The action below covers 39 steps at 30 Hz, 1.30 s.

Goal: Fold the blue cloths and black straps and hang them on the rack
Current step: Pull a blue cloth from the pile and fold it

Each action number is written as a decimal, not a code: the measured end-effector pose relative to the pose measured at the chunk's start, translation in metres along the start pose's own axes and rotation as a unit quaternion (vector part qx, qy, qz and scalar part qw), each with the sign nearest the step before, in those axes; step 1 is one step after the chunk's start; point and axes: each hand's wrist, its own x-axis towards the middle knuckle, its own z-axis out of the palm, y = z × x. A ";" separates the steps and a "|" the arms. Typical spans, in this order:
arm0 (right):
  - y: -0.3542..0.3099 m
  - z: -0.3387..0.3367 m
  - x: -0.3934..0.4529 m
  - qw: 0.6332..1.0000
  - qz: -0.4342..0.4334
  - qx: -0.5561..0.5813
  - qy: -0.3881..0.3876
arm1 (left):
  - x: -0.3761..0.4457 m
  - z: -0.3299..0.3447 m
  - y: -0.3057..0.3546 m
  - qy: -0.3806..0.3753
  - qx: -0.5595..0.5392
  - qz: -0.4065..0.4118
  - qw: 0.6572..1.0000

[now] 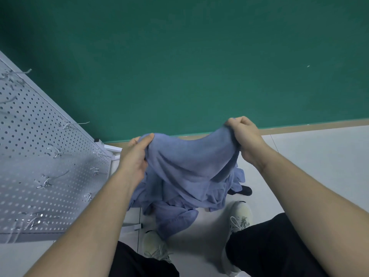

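Observation:
A blue cloth hangs stretched between my two hands above the floor. My left hand grips its left corner with fingers curled round the fabric. Higher up, my right hand pinches the right corner in a closed fist. Below the held cloth, more blue cloths lie in a crumpled pile on the floor. A dark black piece, possibly a strap, peeks out at the pile's right edge. The white pegboard rack with metal hooks stands at the left.
A green wall rises straight ahead behind a tan skirting strip. My feet in white sneakers stand on the pale grey floor on either side of the pile. The rack's foot lies on the floor near my left shoe.

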 end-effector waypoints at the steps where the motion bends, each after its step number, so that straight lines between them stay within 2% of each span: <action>1: 0.002 0.002 0.000 0.999 -0.023 -0.031 -0.002 | 0.001 0.003 -0.003 0.003 -0.019 -0.013 1.000; 6: 0.009 0.021 -0.003 0.985 -0.131 -0.115 -0.015 | -0.006 0.021 -0.008 0.025 -0.058 -0.023 0.998; 8: 0.012 0.032 -0.007 0.980 -0.150 -0.129 -0.031 | -0.015 0.032 -0.011 0.027 -0.055 -0.023 0.998; 14: 0.020 0.059 -0.028 0.975 -0.155 -0.113 -0.112 | -0.030 0.055 -0.022 0.019 -0.030 -0.005 0.999; 21: 0.018 0.066 -0.033 0.985 -0.128 -0.068 -0.091 | -0.034 0.063 -0.031 -0.046 0.072 0.052 0.995; 28: 0.019 0.070 -0.039 0.974 -0.159 -0.121 -0.108 | -0.035 0.065 -0.033 -0.034 0.011 0.066 0.997; 32: 0.018 0.072 -0.046 0.972 -0.150 -0.095 -0.154 | -0.031 0.061 -0.032 -0.015 0.014 0.073 0.997; 35: 0.016 0.071 -0.057 0.962 -0.119 -0.043 -0.240 | -0.033 0.060 -0.029 -0.018 0.013 0.082 0.996; 37: 0.014 0.069 -0.058 0.948 -0.146 -0.067 -0.275 | -0.034 0.060 -0.026 -0.034 0.012 0.085 0.996; 39: 0.010 0.064 -0.056 0.944 -0.136 -0.074 -0.293 | -0.034 0.058 -0.022 -0.048 0.008 0.083 0.995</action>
